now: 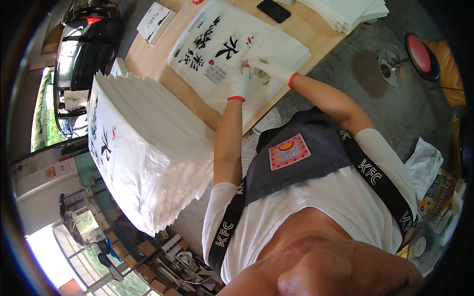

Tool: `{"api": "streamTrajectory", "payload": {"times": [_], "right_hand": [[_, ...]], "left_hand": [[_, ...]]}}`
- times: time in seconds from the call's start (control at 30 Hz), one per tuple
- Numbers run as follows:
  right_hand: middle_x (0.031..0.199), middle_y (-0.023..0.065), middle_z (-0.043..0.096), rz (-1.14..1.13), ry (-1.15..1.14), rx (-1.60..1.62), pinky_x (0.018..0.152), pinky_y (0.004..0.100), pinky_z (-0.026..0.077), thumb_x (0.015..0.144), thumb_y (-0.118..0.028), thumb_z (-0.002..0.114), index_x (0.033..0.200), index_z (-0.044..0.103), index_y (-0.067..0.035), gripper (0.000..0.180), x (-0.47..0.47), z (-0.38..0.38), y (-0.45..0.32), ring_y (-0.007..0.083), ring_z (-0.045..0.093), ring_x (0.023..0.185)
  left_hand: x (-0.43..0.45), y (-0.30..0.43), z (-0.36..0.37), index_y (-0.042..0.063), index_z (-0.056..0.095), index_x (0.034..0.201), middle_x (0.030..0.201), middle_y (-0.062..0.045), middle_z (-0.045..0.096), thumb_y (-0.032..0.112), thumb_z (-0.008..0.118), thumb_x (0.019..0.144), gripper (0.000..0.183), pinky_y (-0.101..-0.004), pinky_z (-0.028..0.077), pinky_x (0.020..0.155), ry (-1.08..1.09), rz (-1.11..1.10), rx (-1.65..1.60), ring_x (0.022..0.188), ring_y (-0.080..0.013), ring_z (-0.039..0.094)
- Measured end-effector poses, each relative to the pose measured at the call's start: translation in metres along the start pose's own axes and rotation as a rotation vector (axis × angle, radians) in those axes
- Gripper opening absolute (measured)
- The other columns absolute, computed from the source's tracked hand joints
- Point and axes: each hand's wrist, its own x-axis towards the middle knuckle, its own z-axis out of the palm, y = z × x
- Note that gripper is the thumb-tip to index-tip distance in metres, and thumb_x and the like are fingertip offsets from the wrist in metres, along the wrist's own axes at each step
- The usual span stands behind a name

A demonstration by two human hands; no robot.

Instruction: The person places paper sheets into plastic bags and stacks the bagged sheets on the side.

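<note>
My left hand (240, 78), in a white glove with a red cuff, is over a printed white plastic bag (255, 40) that lies flat on the wooden table. A bare fingertip shows at its top. Close by on the right, my right hand (272, 71) wears a matching glove and reaches towards the left one, its fingers partly curled over the bag's plain part near the table edge. Whether either hand pinches the plastic is too small to tell. Black characters and small red marks cover the bag's left part.
A tall stack of printed white bags (148, 148) stands left of my left arm. On the table lie a black phone (274, 10), a small printed white pack (155, 22) and a pile of white sheets or bags (344, 13). A red-topped stool (420, 53) stands at the right.
</note>
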Motion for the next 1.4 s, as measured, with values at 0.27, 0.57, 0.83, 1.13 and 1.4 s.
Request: {"api": "streamTrajectory", "payload": {"times": [0.27,0.57,0.83,1.13,1.4], "right_hand": [[0.084,0.0129,0.065,-0.029,0.208,-1.009,0.068,0.0349,0.049,0.09,-0.045,0.05,0.089,0.064,-0.002,0.045,0.007,-0.099,0.038,0.0206,0.063,0.067],[0.102,0.0089,0.065,-1.041,0.14,-0.783,0.084,0.0358,0.048,0.088,-0.03,0.059,0.113,0.062,-0.009,0.033,-0.007,-0.025,-0.069,0.0221,0.061,0.093],[0.11,0.0062,0.066,-0.891,-0.396,-0.731,0.087,0.0372,0.049,0.087,-0.027,0.062,0.117,0.062,-0.01,0.035,-0.023,-0.106,-0.031,0.0211,0.062,0.098],[0.102,0.0137,0.059,-0.509,0.729,-1.635,0.08,0.041,0.048,0.08,-0.042,0.062,0.112,0.056,-0.006,0.048,-0.062,-0.358,-0.022,0.0315,0.058,0.093],[0.064,0.0076,0.058,-0.797,0.496,-1.823,0.047,0.041,0.046,0.089,-0.026,0.05,0.084,0.053,-0.012,0.015,-0.065,-0.349,-0.069,0.0271,0.056,0.051]], "left_hand": [[0.042,0.05,-0.108,0.009,0.053,0.123,0.079,-0.002,0.062,0.018,0.054,0.094,0.031,-0.0214,0.047,0.053,0.139,0.204,-1.261,0.054,-0.0053,0.05],[0.007,0.149,-0.07,0.004,0.052,0.117,0.095,-0.011,0.068,0.001,0.059,0.087,0.032,-0.0227,0.046,0.055,0.245,0.426,-0.655,0.064,-0.0097,0.059],[-0.011,0.17,-0.045,0.003,0.061,0.109,0.107,-0.009,0.064,0.002,0.054,0.091,0.019,-0.0238,0.048,0.061,0.092,0.379,-0.491,0.077,-0.006,0.055],[0.03,0.167,0.049,-0.002,0.063,0.106,0.101,-0.006,0.064,-0.011,0.047,0.075,0.036,-0.0218,0.048,0.07,-0.139,0.298,-0.554,0.087,-0.0099,0.058],[0.08,0.155,0.154,-0.001,0.055,0.114,0.109,-0.008,0.062,0.012,0.049,0.088,0.029,-0.0308,0.05,0.07,-0.551,0.01,-0.815,0.082,-0.0162,0.062]]}}
